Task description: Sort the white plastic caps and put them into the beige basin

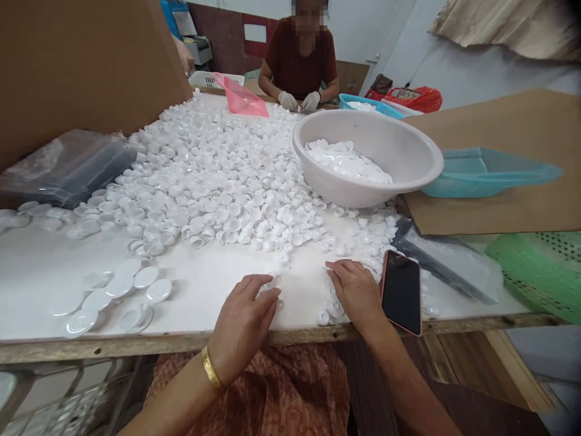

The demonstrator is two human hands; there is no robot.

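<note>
My left hand [242,315] is low over the front of the white table, thumb and forefinger a little apart. Small white plastic pieces [280,303] lie beside and partly beneath its fingertips. To the right, my right hand [356,293] has its thumb and forefinger tips close together in a pinch; whatever is between them is too small to make out. Under that palm sit several small white cup-like pieces [334,307]. Beyond both hands spreads a large heap of glossy white cup-shaped pieces [236,181]. Flat white round lids [120,284] lie loosely at the left.
A phone [402,293] rests right of my right hand. Behind it stand a large pale basin [367,191] holding white pieces, a blue scoop [472,175] on cardboard, and a green basket [535,272]. A pink scoop [242,100] lies near a gloved co-worker [297,60] opposite. Plastic-wrapped packs [72,166] lie left.
</note>
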